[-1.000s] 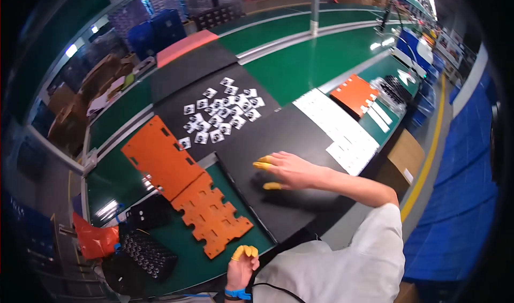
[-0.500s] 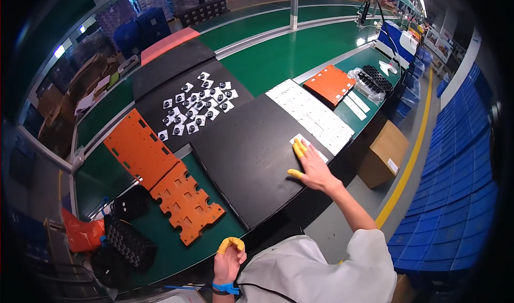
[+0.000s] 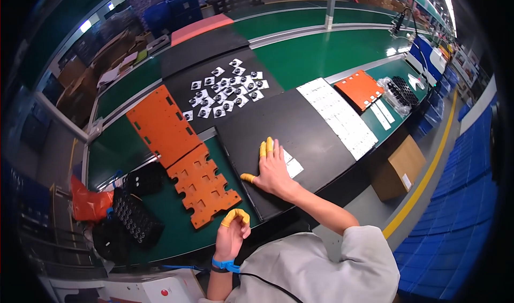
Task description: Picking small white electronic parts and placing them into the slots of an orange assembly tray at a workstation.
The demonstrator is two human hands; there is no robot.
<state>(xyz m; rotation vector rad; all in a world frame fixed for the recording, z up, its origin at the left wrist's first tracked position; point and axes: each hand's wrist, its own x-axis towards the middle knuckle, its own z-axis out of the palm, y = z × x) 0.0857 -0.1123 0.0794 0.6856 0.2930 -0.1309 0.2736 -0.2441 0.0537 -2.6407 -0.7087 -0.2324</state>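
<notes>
Sliding leftward across the black mat, the right hand, flat and unclenched, has parted white cards from the white sheets; they now lie beside its fingers. Whether the curled left hand grasps anything, I cannot tell.

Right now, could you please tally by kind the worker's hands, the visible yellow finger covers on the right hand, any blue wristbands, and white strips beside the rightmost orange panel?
Left hand and right hand: 2
Finger covers: 3
Blue wristband: 1
White strips: 2
Total: 8
</notes>
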